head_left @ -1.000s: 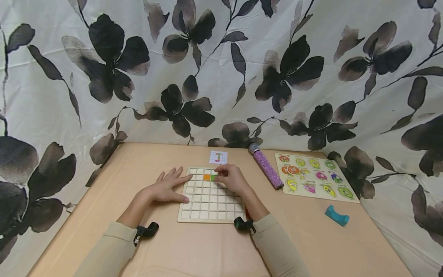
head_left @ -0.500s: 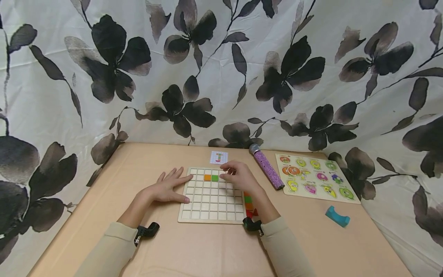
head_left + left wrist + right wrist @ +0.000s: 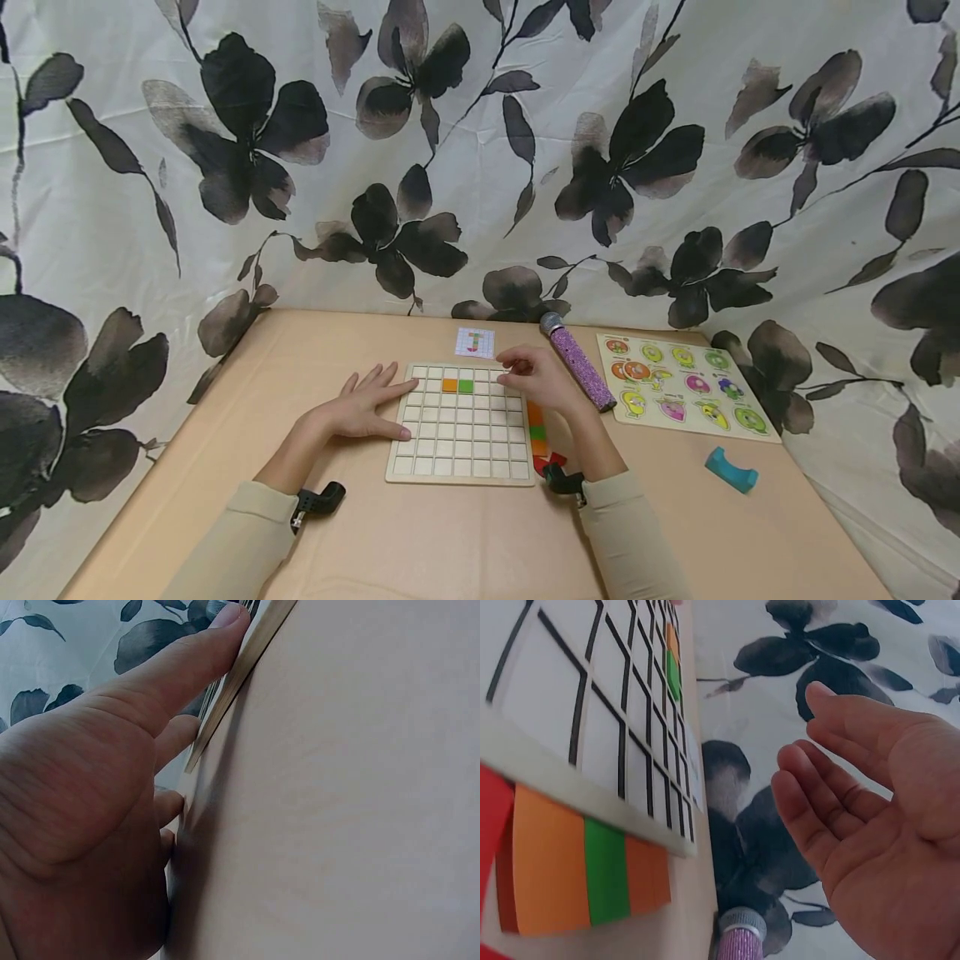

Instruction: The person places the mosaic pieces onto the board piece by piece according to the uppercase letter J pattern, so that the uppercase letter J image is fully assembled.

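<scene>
A pale grid board lies on the table, with an orange square tile and a green square tile side by side in its second row from the back. My left hand is spread at the board's left side, thumb and index finger touching its edge. Above the board's back right corner hovers my right hand; in the right wrist view its fingers are loosely bent and hold nothing. Along the board's right edge stands a row of orange and green blocks, with red pieces near them.
Behind the board lies a small card with a coloured grid pattern. A purple glittery microphone rests to the right, beside a board of fruit pictures. Farther right is a curved teal block. A floral cloth hangs behind the table.
My right hand has moved off the green tile, rightward to the board's back right corner, uncovering the tile and the blocks along the right edge. The left hand has stayed put.
</scene>
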{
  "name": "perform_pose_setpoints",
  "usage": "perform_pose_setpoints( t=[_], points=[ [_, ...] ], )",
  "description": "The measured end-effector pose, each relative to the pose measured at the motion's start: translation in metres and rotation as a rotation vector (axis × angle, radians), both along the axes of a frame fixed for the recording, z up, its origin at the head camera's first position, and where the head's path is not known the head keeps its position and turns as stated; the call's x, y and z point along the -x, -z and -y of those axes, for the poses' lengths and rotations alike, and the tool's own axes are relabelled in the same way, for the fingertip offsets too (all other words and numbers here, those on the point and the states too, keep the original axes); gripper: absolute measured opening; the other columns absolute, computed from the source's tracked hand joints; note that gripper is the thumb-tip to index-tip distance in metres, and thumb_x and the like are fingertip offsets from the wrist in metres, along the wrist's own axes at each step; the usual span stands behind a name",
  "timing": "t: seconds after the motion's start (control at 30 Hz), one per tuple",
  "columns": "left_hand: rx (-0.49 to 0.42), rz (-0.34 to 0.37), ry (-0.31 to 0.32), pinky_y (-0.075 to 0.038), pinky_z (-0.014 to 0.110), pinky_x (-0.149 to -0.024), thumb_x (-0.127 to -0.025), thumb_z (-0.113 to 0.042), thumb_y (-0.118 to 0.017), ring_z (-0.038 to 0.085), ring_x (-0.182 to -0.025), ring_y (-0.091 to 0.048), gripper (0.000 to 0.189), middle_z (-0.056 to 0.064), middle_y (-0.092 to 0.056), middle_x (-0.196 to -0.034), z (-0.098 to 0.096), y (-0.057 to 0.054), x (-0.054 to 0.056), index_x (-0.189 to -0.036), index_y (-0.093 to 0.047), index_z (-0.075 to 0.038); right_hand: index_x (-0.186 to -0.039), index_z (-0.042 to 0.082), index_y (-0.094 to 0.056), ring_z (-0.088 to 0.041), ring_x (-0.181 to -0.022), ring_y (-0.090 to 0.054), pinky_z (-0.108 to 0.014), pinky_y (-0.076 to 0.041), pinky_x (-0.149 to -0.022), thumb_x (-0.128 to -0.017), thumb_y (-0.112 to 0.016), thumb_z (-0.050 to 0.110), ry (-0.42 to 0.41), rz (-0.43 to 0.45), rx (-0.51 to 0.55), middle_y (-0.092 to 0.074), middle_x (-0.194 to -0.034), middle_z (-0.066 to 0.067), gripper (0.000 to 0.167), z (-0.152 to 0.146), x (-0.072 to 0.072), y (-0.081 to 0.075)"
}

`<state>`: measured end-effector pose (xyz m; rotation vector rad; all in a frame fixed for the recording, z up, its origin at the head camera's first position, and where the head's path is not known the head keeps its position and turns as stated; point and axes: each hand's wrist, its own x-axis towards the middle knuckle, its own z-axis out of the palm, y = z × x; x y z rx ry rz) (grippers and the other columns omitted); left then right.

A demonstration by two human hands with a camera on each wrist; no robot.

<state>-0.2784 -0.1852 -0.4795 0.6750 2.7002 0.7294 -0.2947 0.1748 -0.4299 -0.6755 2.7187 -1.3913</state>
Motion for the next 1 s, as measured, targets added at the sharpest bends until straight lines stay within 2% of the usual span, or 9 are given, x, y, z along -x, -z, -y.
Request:
perform_pose_setpoints(
  t=[0.23, 0.47, 0.7, 1.0],
  points=[
    [-0.005, 0.004, 0.000, 0.009, 0.072, -0.122, -0.082, -0.065, -0.078, 0.047, -0.161, 0.004, 0.099, 0.022, -0.005, -0.175, 0.000, 0.000, 0.000, -0.163, -0.036, -0.027, -0.120, 0.009, -0.075, -0.025, -0.096, -0.065, -0.029, -0.056, -0.081, -0.092, -0.079, 0.011, 0.021, 0.037, -0.013, -0.071, -0.122, -0.022, 0.028, -0.013, 0.003, 0.003],
    [-0.004, -0.001, -0.003, 0.008, 0.072, -0.122, -0.082, -0.065, -0.079, 0.048, -0.161, 0.003, 0.099, 0.022, -0.005, -0.175, 0.001, -0.001, -0.001, -0.163, -0.037, -0.027, -0.120, 0.000, -0.074, -0.026, -0.094, -0.060, -0.032, -0.053, -0.082, -0.093, -0.077, 0.008, 0.022, 0.078, -0.055, -0.071, -0.113, -0.019, 0.028, -0.024, 0.005, 0.005],
    [0.005, -0.003, -0.001, 0.008, 0.072, -0.123, -0.081, -0.066, -0.078, 0.047, -0.161, 0.003, 0.099, 0.022, -0.005, -0.174, 0.000, -0.002, -0.001, -0.163, -0.037, -0.028, -0.117, 0.002, -0.076, -0.025, -0.091, -0.060, -0.032, -0.053, -0.082, -0.091, -0.079, 0.008, 0.048, 0.096, -0.113, -0.071, -0.102, -0.008, 0.027, -0.037, 0.005, 0.007],
    [0.012, -0.002, -0.003, 0.008, 0.071, -0.123, -0.082, -0.067, -0.078, 0.046, -0.161, 0.004, 0.099, 0.021, -0.005, -0.175, -0.001, -0.001, -0.001, -0.163, -0.037, -0.029, -0.116, 0.005, -0.077, -0.024, -0.092, -0.060, -0.032, -0.052, -0.083, -0.091, -0.081, 0.011, 0.029, 0.147, -0.156, -0.072, -0.101, -0.006, 0.027, -0.047, 0.007, 0.012]
  ],
)
